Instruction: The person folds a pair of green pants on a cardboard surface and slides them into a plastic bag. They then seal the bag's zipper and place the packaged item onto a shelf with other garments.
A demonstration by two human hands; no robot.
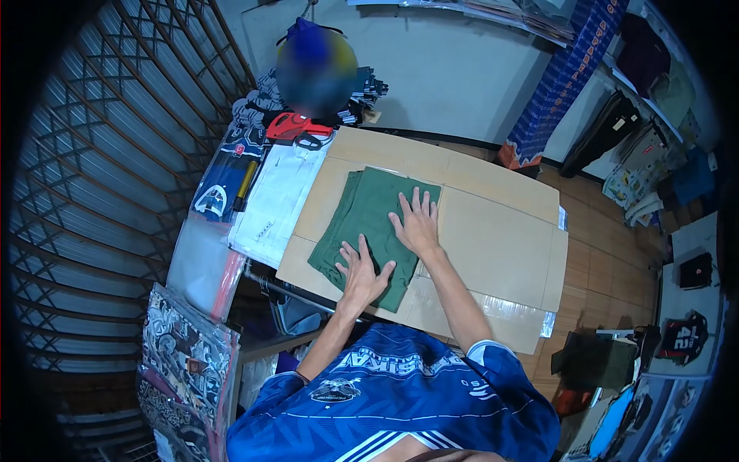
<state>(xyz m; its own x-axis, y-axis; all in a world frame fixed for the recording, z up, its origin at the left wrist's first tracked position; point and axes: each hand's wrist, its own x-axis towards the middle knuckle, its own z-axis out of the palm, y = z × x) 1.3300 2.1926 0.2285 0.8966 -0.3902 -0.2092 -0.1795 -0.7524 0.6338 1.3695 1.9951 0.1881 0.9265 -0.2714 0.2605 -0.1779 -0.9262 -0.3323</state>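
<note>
A folded dark green cloth garment (368,212) lies flat on a large cardboard sheet (493,223). My left hand (363,279) rests on its near part, fingers spread and stretched out. Farther up and to the right, my right hand (417,225) presses flat near the garment's right edge, its fingers also apart. Neither hand grips anything. The kind of garment cannot be told from its folds.
Left of the cardboard lie white plastic packages (273,200), a red and black tool (296,131) and packed blue clothing (223,181). A folding metal gate (100,177) stands at the left. A blue printed post (558,85) rises behind the right far corner.
</note>
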